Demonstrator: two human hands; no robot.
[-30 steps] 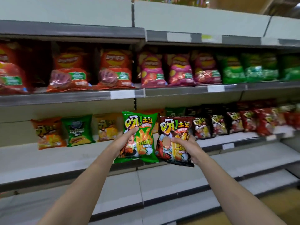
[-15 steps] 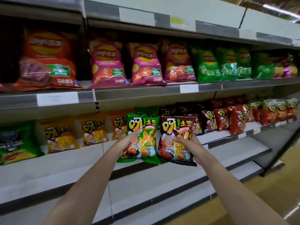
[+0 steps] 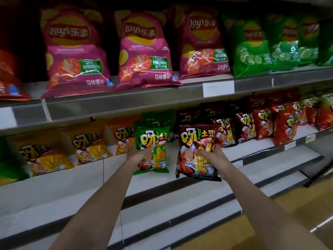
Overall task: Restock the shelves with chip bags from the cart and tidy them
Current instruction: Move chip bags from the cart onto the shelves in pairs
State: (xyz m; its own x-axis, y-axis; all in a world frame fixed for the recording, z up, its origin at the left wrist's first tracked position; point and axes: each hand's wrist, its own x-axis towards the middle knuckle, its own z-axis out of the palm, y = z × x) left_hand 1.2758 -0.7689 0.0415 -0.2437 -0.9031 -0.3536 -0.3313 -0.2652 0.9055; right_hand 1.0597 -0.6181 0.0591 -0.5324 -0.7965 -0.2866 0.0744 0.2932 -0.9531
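My left hand (image 3: 139, 153) grips a small green chip bag (image 3: 155, 141) by its left side, holding it upright over the middle shelf (image 3: 72, 179). My right hand (image 3: 209, 155) grips a dark brown chip bag (image 3: 196, 139), tilted slightly, just right of the green one. Both bags hang in front of the row of small bags standing at the back of that shelf: a green one (image 3: 158, 117) behind the left bag, dark ones (image 3: 225, 130) behind the right bag. The cart is out of view.
Orange small bags (image 3: 90, 143) stand left on the middle shelf, red ones (image 3: 284, 127) to the right. The shelf above (image 3: 126, 103) carries large magenta bags (image 3: 75, 51) and green bags (image 3: 252, 49). Bare white shelves (image 3: 180, 213) step out below; yellowish floor (image 3: 288, 222) lies at the lower right.
I have come closer to the shelves and the view has swung right. Both hands have carried their bags up and forward toward the middle shelf, and the two bags have drawn apart.
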